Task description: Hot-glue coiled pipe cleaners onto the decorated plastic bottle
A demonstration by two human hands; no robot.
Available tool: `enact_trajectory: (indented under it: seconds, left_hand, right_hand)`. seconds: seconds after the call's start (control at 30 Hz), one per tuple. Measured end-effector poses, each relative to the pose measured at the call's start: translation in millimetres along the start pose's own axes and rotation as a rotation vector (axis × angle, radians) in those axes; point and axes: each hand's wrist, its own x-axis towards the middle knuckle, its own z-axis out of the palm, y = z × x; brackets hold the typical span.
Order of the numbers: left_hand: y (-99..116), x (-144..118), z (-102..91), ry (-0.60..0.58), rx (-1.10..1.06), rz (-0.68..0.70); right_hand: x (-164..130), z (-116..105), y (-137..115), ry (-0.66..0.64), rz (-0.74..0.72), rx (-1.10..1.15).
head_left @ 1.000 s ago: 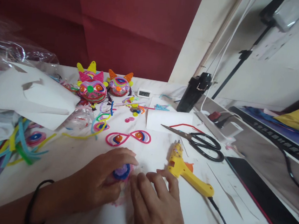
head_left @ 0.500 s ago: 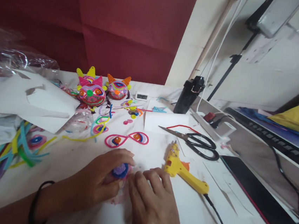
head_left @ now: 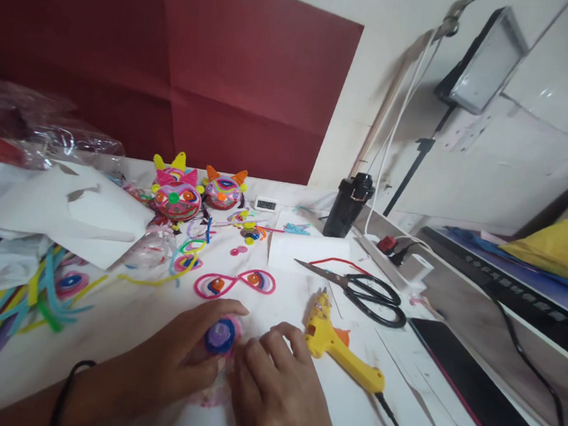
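Note:
My left hand (head_left: 178,350) curves round the left side of a round pink craft piece (head_left: 222,335) with a dark blue ring and a lilac centre on top. Thumb and fingers grip it low over the table. Against its right edge, my right hand (head_left: 280,387) has its fingers bent and pressed together. What those fingertips pinch, if anything, is hidden. Just beyond lies a pink figure-eight loop (head_left: 236,283) framing two eye shapes with orange centres. To the right of my right hand rests a yellow glue gun (head_left: 343,353), nozzle pointing away.
Black-handled scissors (head_left: 357,290) lie beyond the glue gun, near a black bottle (head_left: 347,206). A phone-like black slab (head_left: 477,392) is at the right. Decorated animal heads (head_left: 179,197) stand at the back. Coloured fuzzy strips (head_left: 3,313) and white paper (head_left: 68,209) fill the left.
The view has tilted up a little, so the table things sit lower. My left fingers have shifted and more of the craft piece's blue ring shows. Both hands stay at the piece.

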Motion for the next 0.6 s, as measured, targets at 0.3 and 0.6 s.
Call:
enact_trajectory:
  seconds: [0.3, 0.6]
  left_hand:
    - [-1, 15, 13.4, 0.098, 0.011, -0.082]
    - [-1, 21, 36.0, 0.255, 0.074, -0.128]
  right_hand:
    - [6, -11, 15, -0.179, -0.015, -0.056]
    - [8, -17, 25, -0.231, 0.001, -0.013]
